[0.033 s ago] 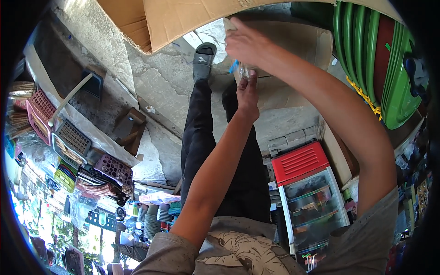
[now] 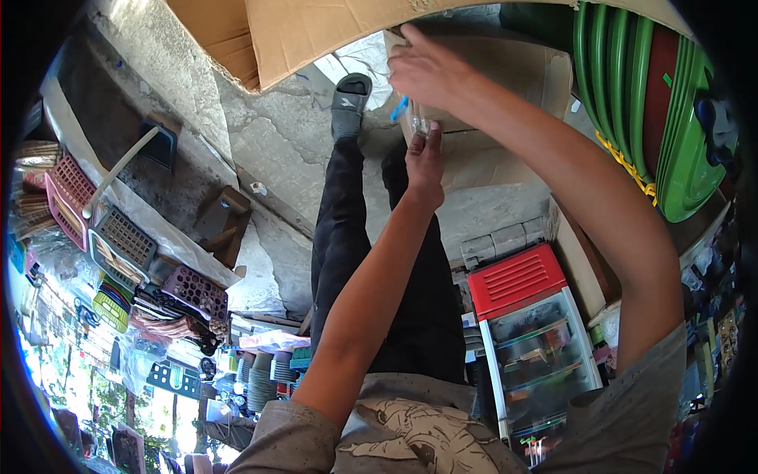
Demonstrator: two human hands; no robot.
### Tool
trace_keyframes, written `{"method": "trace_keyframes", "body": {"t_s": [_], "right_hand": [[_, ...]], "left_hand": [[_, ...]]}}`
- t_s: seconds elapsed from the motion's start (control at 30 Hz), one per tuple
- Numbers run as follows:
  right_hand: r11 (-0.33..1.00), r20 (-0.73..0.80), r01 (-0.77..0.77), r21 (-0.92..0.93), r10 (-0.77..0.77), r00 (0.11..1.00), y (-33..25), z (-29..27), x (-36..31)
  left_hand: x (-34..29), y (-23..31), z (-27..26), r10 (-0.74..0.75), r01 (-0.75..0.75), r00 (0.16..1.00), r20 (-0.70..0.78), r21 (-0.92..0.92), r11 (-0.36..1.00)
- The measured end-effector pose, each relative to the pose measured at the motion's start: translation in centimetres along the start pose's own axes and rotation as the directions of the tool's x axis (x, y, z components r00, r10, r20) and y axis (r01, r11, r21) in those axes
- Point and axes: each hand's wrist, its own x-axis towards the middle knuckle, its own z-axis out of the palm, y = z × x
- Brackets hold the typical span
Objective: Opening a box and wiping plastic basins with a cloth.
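My left hand (image 2: 425, 162) is closed, thumb and fingers pinching a small clear, shiny thing (image 2: 420, 125) that looks like plastic; its kind is not plain. Just beyond it, my right hand (image 2: 430, 77) is bent over the edge of a brown cardboard piece (image 2: 545, 79), its fingers curled and one pointing away. What those fingers grip is hidden. A slim blue thing (image 2: 400, 108) sticks out below the right hand, beside the clear one.
A large cardboard sheet (image 2: 332, 31) arches across the far edge. Green stacked plastic chairs (image 2: 624, 87) stand at the far right. A red-topped drawer unit (image 2: 517, 280) is near my right side. Plastic baskets (image 2: 122, 237) line the left. My sandalled foot (image 2: 351, 95) rests on cracked concrete.
My right hand and the blue thing have shifted very slightly, the blue thing a little to the left. My left hand has moved barely at all.
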Motion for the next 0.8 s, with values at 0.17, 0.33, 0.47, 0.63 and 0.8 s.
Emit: {"method": "trace_keyframes", "body": {"t_s": [0.17,0.33,0.47,0.63,0.8], "right_hand": [[0.890,-0.261,-0.205,0.407,0.328,0.908,0.7,0.6,-4.6],[0.340,0.034,-0.433,0.834,0.753,0.657,-3.3,3.9,-12.0],[-0.090,0.209,-0.498,0.863,0.959,0.190,-6.3,10.6,-17.8],[-0.392,0.386,-0.346,0.853,0.918,-0.089,-7.4,17.3,-26.1],[-0.365,0.362,-0.354,0.861,0.929,-0.078,-6.8,22.6,-29.5]], "left_hand": [[0.2,0.1,-2.7,0.219,-0.245,0.970,0.108,0.435,0.866],[-0.8,3.2,-2.0,0.317,-0.412,0.888,0.332,0.882,0.230],[1.3,4.6,-1.0,0.362,-0.736,0.527,0.768,0.626,-0.256],[-0.1,4.3,2.2,0.167,-0.685,0.588,0.792,0.597,-0.417],[-0.1,-0.3,7.4,0.039,-0.710,0.529,0.848,0.468,-0.526]]}}
